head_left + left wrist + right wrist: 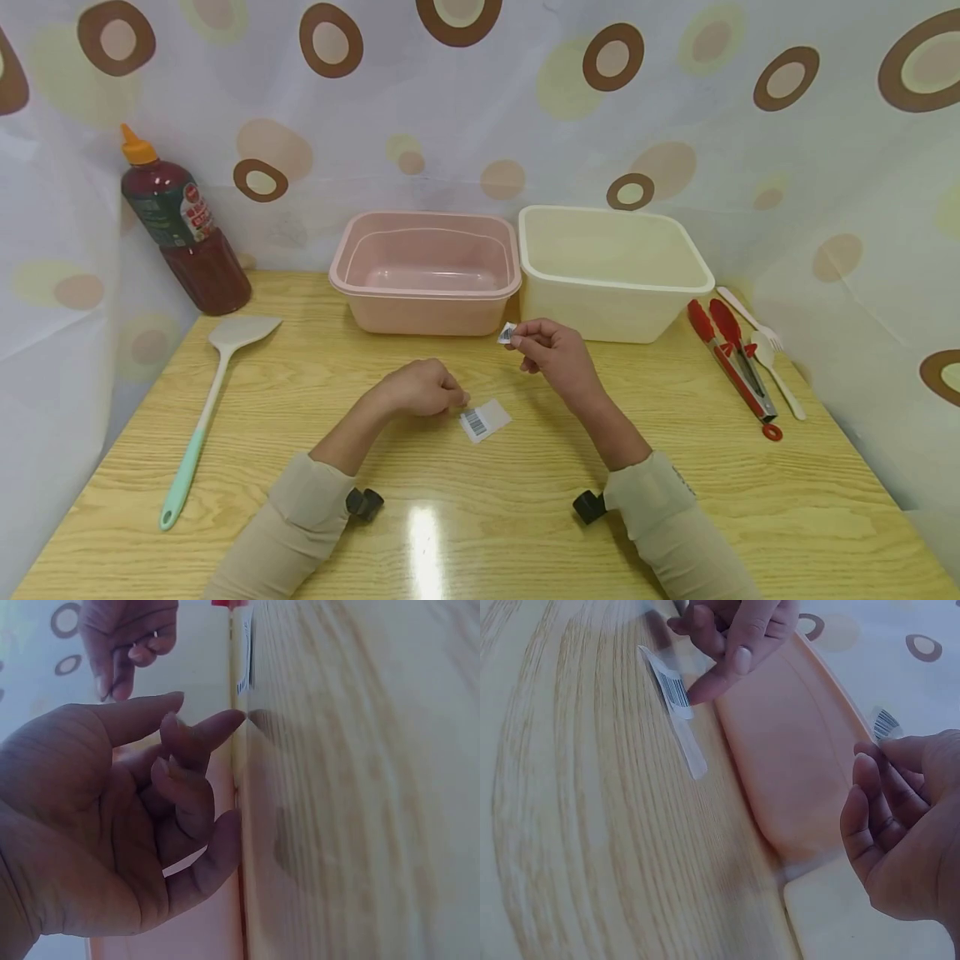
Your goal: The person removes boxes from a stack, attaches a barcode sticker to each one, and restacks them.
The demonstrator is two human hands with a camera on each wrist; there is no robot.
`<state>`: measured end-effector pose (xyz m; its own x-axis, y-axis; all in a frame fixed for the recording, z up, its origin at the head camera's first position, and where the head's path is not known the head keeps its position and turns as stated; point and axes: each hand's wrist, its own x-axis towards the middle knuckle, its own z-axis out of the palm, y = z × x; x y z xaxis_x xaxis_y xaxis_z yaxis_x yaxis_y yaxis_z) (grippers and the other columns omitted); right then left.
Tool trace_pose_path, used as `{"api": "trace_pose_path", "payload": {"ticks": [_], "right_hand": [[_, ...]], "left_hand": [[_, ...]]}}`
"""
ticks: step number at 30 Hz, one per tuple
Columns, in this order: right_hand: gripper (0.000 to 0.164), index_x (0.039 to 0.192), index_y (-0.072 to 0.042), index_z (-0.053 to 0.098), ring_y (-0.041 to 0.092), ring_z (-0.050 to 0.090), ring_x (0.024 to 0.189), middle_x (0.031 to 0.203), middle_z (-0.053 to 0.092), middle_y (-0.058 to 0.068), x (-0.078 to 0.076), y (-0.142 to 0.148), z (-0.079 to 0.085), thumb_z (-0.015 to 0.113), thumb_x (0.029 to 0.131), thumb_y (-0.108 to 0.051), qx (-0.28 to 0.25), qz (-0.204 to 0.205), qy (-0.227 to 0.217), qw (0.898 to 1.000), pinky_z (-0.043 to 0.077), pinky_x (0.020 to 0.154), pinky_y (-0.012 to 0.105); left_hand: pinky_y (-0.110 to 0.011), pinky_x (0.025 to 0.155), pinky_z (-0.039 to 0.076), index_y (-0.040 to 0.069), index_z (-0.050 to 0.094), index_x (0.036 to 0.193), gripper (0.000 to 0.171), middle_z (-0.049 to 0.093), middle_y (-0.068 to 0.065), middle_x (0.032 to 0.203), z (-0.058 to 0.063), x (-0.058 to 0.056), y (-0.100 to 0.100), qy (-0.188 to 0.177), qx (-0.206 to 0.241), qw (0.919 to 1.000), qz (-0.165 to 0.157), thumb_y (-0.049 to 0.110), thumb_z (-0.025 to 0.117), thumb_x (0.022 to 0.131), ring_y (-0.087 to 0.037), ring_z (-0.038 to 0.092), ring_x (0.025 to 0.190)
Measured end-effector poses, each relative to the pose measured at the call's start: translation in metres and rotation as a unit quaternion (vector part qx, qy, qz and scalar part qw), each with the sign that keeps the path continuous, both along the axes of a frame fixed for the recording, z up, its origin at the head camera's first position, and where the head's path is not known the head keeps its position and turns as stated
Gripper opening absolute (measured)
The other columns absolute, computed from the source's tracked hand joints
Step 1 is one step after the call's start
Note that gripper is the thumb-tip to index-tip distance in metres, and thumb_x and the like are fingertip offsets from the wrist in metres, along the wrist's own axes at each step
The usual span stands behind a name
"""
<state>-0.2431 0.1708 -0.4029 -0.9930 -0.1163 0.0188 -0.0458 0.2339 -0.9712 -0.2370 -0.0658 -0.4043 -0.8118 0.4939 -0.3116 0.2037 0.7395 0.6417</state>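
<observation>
Between thumb and fingertips my right hand (553, 353) pinches a small white barcode sticker (506, 334), raised over the table in front of the two tubs. The same sticker (887, 724) shows its black bars in the right wrist view. A white label sheet (495, 415) with another barcode lies on the table, partly curled up from the wood in the right wrist view. My left hand (422, 388) is beside its left edge, fingers loosely bent and holding nothing. One fingertip (238, 717) of it reaches right to the wood in the left wrist view.
A pink tub (427, 312) and a cream tub (592, 308) stand side by side at the back. To the left are a sauce bottle (206, 267) and a spatula (198, 433). Red tongs (738, 371), a fork (750, 317) and a spoon (780, 379) lie at the right.
</observation>
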Motion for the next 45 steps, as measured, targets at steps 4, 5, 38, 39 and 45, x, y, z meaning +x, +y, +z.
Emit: {"api": "trace_pose_path", "payload": {"ticks": [4,5,38,39,45], "right_hand": [[0.018,0.109,0.001,0.068,0.01,0.059,0.066,0.096,0.076,0.006,0.001,-0.001,-0.001,0.066,0.099,-0.014,0.001,-0.002,0.007,1.0,0.054,0.063,0.02],[0.018,0.11,0.001,0.068,0.01,0.059,0.067,0.097,0.076,0.007,0.001,-0.002,-0.002,0.066,0.099,-0.013,0.003,-0.002,0.012,1.0,0.054,0.063,0.02],[0.022,0.109,-0.003,0.065,0.012,0.063,0.056,0.104,0.077,0.02,-0.006,-0.033,0.0,0.064,0.101,-0.023,-0.007,-0.042,-0.009,0.999,0.055,0.06,0.024],[0.021,0.109,-0.003,0.064,0.012,0.062,0.055,0.104,0.077,0.02,-0.006,-0.034,0.0,0.064,0.101,-0.023,-0.01,-0.043,-0.013,0.999,0.055,0.06,0.023],[0.021,0.11,-0.003,0.064,0.013,0.063,0.057,0.106,0.077,0.02,-0.01,-0.035,0.001,0.063,0.101,-0.021,-0.022,-0.038,-0.026,0.999,0.055,0.06,0.024]], "left_hand": [[-0.026,0.063,0.043,0.015,0.079,0.107,0.029,0.069,0.002,0.078,0.001,-0.001,0.002,0.033,0.012,0.9991,0.024,0.036,0.061,0.101,-0.011,0.056,0.068],[-0.028,0.066,0.046,0.015,0.078,0.112,0.031,0.072,0.0,0.083,0.001,-0.001,0.002,0.043,0.022,0.9983,0.033,0.037,0.06,0.101,-0.012,0.059,0.073],[-0.029,0.07,0.054,0.017,0.074,0.102,0.019,0.073,0.0,0.096,0.007,-0.013,0.013,0.125,0.174,0.9635,0.161,0.035,0.073,0.094,-0.017,0.065,0.087],[-0.028,0.069,0.054,0.017,0.074,0.102,0.018,0.072,0.0,0.096,0.007,-0.014,0.012,0.123,0.175,0.9632,0.162,0.034,0.073,0.094,-0.017,0.065,0.086],[-0.028,0.069,0.053,0.016,0.073,0.101,0.017,0.072,-0.001,0.095,0.005,-0.02,0.009,0.122,0.176,0.9617,0.171,0.032,0.073,0.094,-0.017,0.065,0.083]]}}
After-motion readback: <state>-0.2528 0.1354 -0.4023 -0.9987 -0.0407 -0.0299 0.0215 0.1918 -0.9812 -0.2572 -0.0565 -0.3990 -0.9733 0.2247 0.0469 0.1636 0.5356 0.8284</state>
